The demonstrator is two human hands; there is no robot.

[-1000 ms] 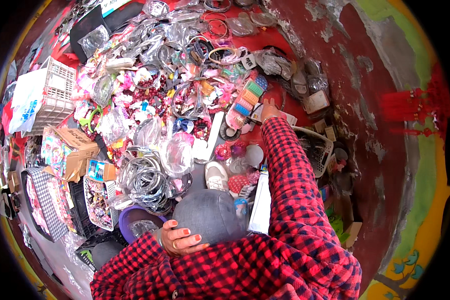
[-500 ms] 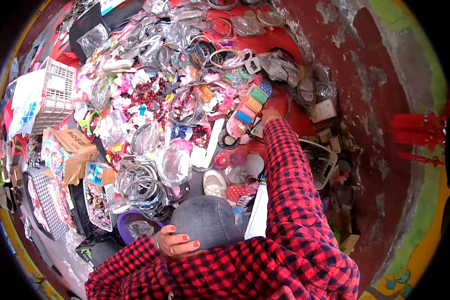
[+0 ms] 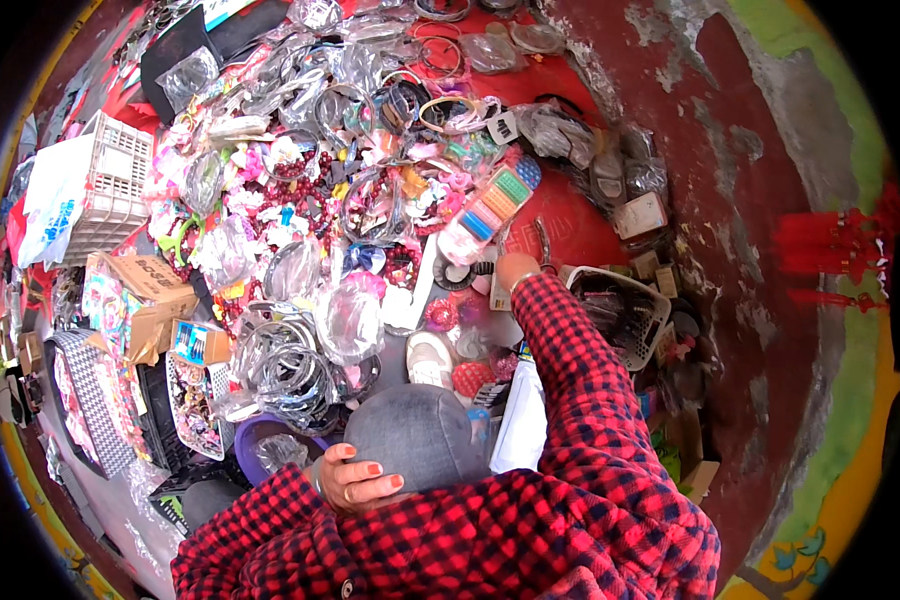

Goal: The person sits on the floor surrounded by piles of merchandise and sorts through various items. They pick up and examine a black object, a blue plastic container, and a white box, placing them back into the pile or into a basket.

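Note:
My left hand (image 3: 363,481) rests on my grey-trousered knee (image 3: 410,435), fingers laid over the cloth and holding nothing. My right hand (image 3: 515,268) is stretched forward over the red cloth, its fingers curled and partly hidden. A small pale card (image 3: 500,290) sits against its left side and seems gripped by it. Just right of the fingers lies a dark curved band (image 3: 542,240). Left of the hand are a black coiled ring (image 3: 455,275) and a pink-ended pack with rows of coloured pieces (image 3: 495,205). A white perforated basket (image 3: 650,325) stands beside my right forearm.
Bagged hairbands (image 3: 290,370), bead strings and hair ornaments cover the cloth (image 3: 570,230). A white crate (image 3: 115,185), a cardboard box (image 3: 155,300) and a purple basin (image 3: 260,440) stand on the left. A worn red wall edge (image 3: 710,220) runs along the right.
My right hand has drawn back toward me and slightly left, the pale card shifting with it. The pack of coloured pieces has tilted. More of the white basket shows. My left hand stays put.

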